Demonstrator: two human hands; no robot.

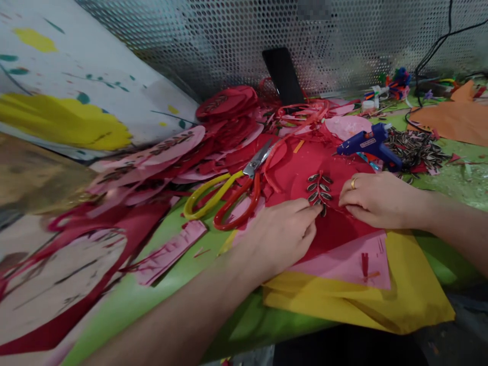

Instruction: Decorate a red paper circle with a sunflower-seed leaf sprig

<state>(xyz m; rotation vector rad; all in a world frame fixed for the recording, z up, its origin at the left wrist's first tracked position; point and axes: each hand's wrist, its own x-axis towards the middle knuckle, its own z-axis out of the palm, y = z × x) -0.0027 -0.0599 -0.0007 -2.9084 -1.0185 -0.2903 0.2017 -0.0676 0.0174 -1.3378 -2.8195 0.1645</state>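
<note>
Now left hand [282, 235] pinches a seed [320, 204]; right hand [375, 199], grip slack, presses red paper [332, 230].

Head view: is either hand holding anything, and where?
Left hand: fingertips meet the lowest seed of the seed sprig; whether they grip it cannot be told. Right hand lies flat on the red paper, holding nothing.

You've got yellow-and-red scissors [229, 195] lying left of centre, a blue glue gun [368, 145] behind, a black phone [282, 76] leaning on the perforated panel [229, 40], and orange paper [453, 119] far right.
</note>
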